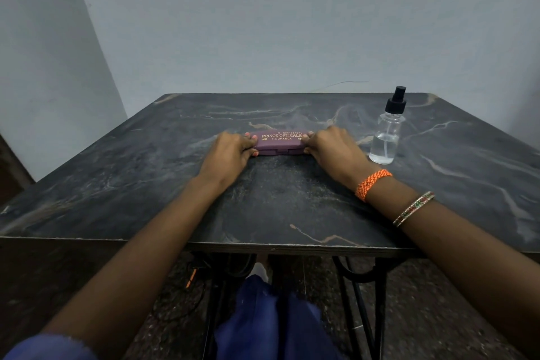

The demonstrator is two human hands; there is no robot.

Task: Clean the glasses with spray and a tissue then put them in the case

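The dark marbled table (pixel 146 172) carries only two things that show: a closed glasses case (pixel 280 142) and a spray bottle (pixel 386 131). No glasses and no tissue are in view. With the case lid down, I cannot tell whether the glasses lie inside it cleaned or uncleaned, so the task could be at its very start, with the case about to be opened, or at its end, with the lid just pressed down. The bottle stands upright with its cap on and untouched, which gives no sign either way.

The left hand (pixel 226 153) and the right hand (pixel 331 149) grip the case by its two short ends, one at each. On both, the fingers curl over the top edge and the thumb tucks against the near front edge, so each hand is closed round its end of the case, which rests flat on the table between them.

The case is a slim, flat, purple box with rounded ends, gold lettering on its lid and a small clasp at the middle of the near edge, between the two thumbs. The spray bottle is clear, partly filled with clear liquid, with a black pump top; it stands just beyond the right hand's knuckles, to its outer side, apart from the fingers.
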